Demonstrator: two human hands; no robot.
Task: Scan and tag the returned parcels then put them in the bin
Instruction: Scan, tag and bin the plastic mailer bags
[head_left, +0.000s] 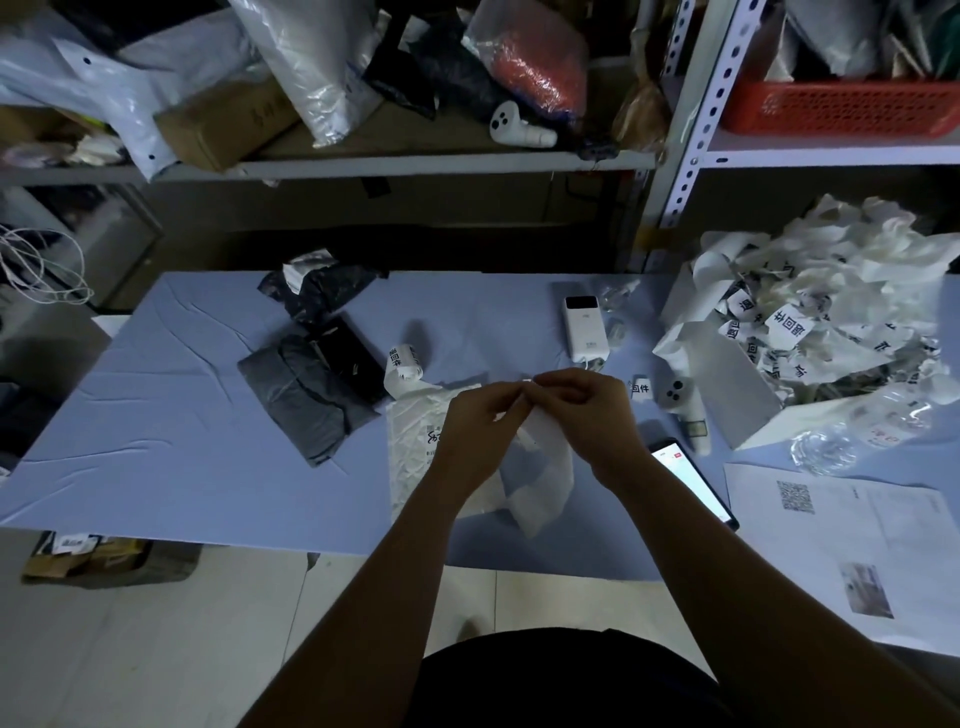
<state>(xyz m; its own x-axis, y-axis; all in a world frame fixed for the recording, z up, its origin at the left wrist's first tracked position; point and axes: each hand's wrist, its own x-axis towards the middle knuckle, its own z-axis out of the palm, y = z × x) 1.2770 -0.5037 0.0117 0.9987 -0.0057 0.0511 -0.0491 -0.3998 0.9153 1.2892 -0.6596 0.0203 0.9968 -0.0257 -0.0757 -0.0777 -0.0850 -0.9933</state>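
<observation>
On the table (156, 415), white parcel (410, 441): flat, beneath both hands
left hand (478, 431): fingers pinch label strip (545, 467) at its top
right hand (587, 405): fingers pinch same strip
grey parcel (306, 395): left, apart

Dim and underexposed overall, with a cool bluish cast. Brightest at upper right, on the white shelf post (696, 104) and the heap of paper scraps (831, 312), so perhaps lit from that side. Sinks to near-black under the shelf board (415, 165). Leaves the left hand (478, 431) and right hand (587, 410) shaded, the paper strip (540, 467) soft-edged. Glows mildly at the phone screen (685, 467). Bows the table (156, 441) edges outward.
</observation>
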